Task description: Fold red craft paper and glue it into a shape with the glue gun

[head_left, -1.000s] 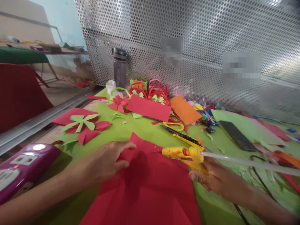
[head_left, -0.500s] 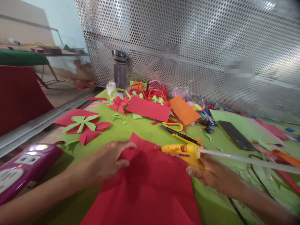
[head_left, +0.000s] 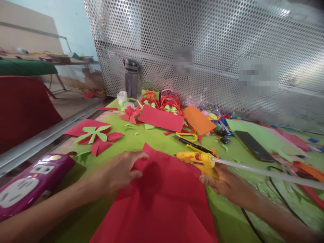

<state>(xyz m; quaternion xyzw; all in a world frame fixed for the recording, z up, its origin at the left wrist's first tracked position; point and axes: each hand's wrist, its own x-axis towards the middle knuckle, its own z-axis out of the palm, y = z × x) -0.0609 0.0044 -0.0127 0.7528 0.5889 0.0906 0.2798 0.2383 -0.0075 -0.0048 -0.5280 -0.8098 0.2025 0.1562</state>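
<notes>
A large red sheet (head_left: 167, 195) lies on the green table covering, running off the bottom of the head view. My left hand (head_left: 124, 170) is at its upper left edge, thumb and fingers apart over the paper. On the other side my right hand (head_left: 220, 182) is wrapped round a yellow glue gun (head_left: 194, 158), with a long clear glue stick (head_left: 253, 170) sticking out of its back. The gun's nozzle points left, at the sheet's top edge. Behind the gun are scissors with yellow handles (head_left: 187, 136) and a black cutter (head_left: 196, 145).
A purple power strip (head_left: 48, 173) stands at the left, near paper flowers (head_left: 93, 134). Further back are a bottle (head_left: 131, 79), small red baskets (head_left: 170, 101), a red card (head_left: 162, 118) and an orange card (head_left: 198, 119). A phone (head_left: 253, 145) lies at the right.
The view has shifted slightly, so the power strip and flowers appear further right. The glue gun's nozzle has moved a little to the right along the sheet's top edge. My left hand has hardly moved.
</notes>
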